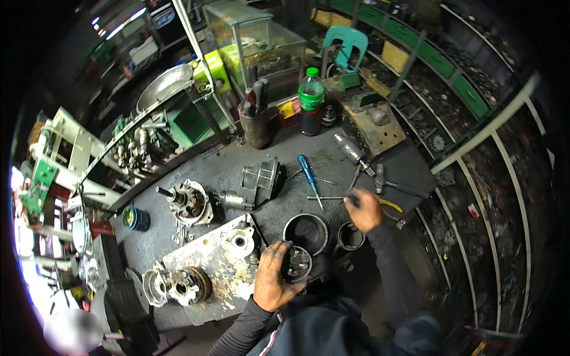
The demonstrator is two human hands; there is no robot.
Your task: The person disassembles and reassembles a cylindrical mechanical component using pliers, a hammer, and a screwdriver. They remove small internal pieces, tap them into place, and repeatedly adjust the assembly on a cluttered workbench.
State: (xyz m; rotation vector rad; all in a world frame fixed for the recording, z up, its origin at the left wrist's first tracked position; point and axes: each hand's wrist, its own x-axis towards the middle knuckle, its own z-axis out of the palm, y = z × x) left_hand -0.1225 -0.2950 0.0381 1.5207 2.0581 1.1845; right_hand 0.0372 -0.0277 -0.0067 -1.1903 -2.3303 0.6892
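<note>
Near the bench's front edge, my left hand (pixel 272 277) is closed around a small round motor end piece (pixel 297 263) with several metal blocks inside its rim. My right hand (pixel 366 212) reaches farther out, its fingers closed at the end of a slim metal rod tool (pixel 328 197). How firmly they grip it is hard to see. A wide dark metal ring housing (pixel 324 232) stands between the hands. Below my right hand sits a smaller metal cup (pixel 351 236). Beyond the rod lies a blue-handled screwdriver (pixel 306 169).
A hammer (pixel 380 178), yellow-handled pliers (pixel 392 206) and a cylindrical metal part (pixel 350 148) lie right. An opened motor housing (pixel 190 203) and a finned casing (pixel 260 181) stand left. At the back are a green-capped bottle (pixel 311 101) and a tool can (pixel 255 127).
</note>
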